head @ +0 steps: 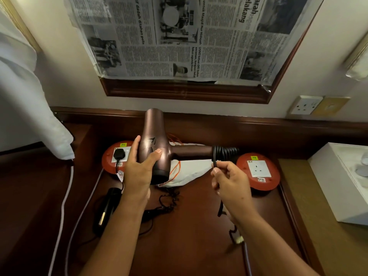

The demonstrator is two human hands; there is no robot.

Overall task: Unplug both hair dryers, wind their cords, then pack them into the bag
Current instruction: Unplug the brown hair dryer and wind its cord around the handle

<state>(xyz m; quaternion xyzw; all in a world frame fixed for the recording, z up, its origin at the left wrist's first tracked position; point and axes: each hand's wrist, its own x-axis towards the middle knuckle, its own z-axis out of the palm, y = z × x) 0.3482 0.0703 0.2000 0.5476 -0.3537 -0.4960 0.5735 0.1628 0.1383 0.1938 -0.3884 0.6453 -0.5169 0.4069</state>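
Above the middle of the dark wooden table [199,226], my left hand [139,170] grips the barrel of the bronze metallic hair dryer [153,144] while my right hand [229,182] pinches its black cord [224,151], part-wound round the handle. I should keep each turn snug beside the last and steady the barrel, I judge. At the left edge, the black hair dryer [106,208] lies plugged in; the white drawstring bag [191,168] waits beneath.
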